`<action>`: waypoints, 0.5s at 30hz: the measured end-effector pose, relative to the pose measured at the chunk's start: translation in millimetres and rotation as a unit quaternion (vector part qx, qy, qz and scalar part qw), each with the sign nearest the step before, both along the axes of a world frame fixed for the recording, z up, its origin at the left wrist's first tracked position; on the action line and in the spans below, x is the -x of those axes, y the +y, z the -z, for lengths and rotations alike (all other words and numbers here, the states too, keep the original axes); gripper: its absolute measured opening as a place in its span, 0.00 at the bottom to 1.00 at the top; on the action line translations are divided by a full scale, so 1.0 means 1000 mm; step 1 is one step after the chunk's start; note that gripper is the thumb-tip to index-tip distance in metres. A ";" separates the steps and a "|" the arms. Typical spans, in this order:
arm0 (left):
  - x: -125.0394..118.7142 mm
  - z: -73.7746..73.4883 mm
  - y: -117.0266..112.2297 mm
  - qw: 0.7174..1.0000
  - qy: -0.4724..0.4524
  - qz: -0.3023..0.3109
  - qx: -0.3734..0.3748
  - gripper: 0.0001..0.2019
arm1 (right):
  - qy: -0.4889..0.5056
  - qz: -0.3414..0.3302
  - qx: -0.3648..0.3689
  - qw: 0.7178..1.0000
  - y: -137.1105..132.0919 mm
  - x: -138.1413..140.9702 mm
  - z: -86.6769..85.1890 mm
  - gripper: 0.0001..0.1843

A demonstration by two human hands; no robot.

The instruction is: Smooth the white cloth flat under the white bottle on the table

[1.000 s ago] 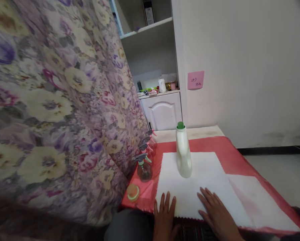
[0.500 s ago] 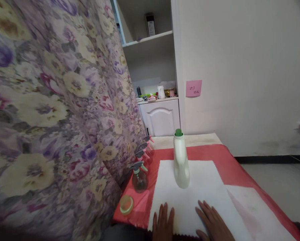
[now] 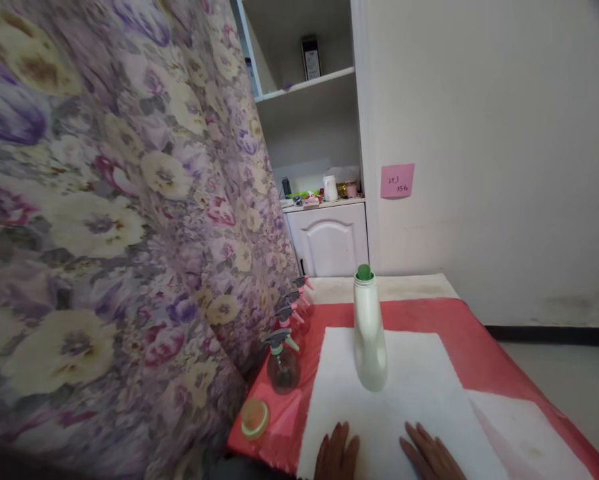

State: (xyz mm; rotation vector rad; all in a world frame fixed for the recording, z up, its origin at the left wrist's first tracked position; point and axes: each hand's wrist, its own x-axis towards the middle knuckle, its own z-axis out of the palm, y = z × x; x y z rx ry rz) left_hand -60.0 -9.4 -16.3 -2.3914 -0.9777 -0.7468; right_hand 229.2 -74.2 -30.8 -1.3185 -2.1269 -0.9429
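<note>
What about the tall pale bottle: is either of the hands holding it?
No, the bottle stands on the white sheet, with a gap between it and both the left hand and right hand.

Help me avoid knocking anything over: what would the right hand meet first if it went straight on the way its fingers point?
Probably the pale bottle standing on the white sheet: the right hand points forward and leftward, toward it, though depth is hard to judge.
</note>
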 end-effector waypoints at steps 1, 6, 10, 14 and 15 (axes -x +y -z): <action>0.002 -0.003 0.003 1.000 0.007 0.026 0.000 0.22 | -0.006 0.001 -0.001 1.000 -0.001 0.000 -0.001 0.27; -0.018 -0.026 0.004 0.998 0.011 0.053 0.035 0.34 | 0.009 0.003 0.046 0.999 -0.008 0.002 -0.010 0.31; -0.049 -0.044 0.002 0.998 -0.022 0.025 0.048 0.30 | 0.020 -0.002 0.051 0.999 -0.008 0.002 -0.010 0.32; -0.058 -0.053 0.007 0.999 0.003 0.009 0.039 0.33 | 0.016 -0.012 0.033 0.999 -0.005 0.000 -0.007 0.30; -0.058 -0.054 0.007 0.999 0.012 0.008 0.036 0.34 | 0.013 -0.011 0.031 0.999 -0.005 0.000 -0.006 0.29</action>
